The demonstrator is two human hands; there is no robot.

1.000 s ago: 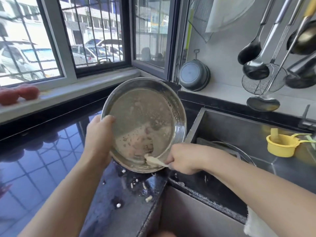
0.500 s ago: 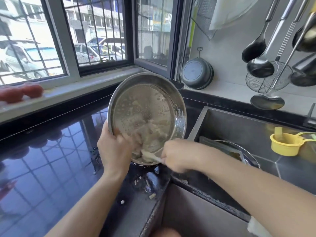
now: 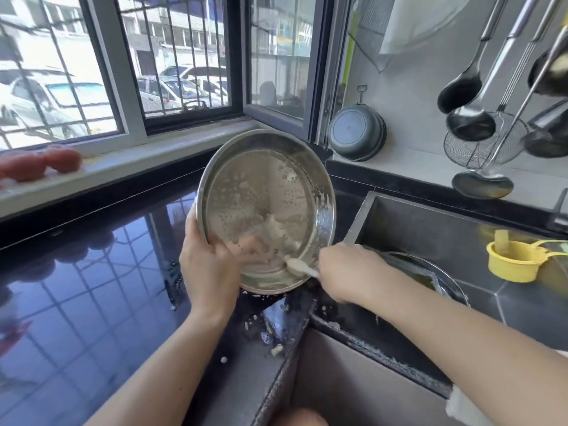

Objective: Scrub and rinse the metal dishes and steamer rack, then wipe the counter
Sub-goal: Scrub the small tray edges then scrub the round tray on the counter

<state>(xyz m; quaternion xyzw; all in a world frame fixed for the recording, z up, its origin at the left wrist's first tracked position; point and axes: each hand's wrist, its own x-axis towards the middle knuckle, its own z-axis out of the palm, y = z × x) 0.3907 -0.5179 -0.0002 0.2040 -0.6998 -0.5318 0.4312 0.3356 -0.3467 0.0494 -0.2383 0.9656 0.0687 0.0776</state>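
Metal dish (image 3: 270, 192) in left hand (image 3: 206, 269), apparently tilted

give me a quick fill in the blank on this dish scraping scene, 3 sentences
The left hand grips the round metal ____ by its rim.
The right hand scrapes with a white ____.
The cup in the sink is ____ in colour.

Missing words: dish; spoon; yellow
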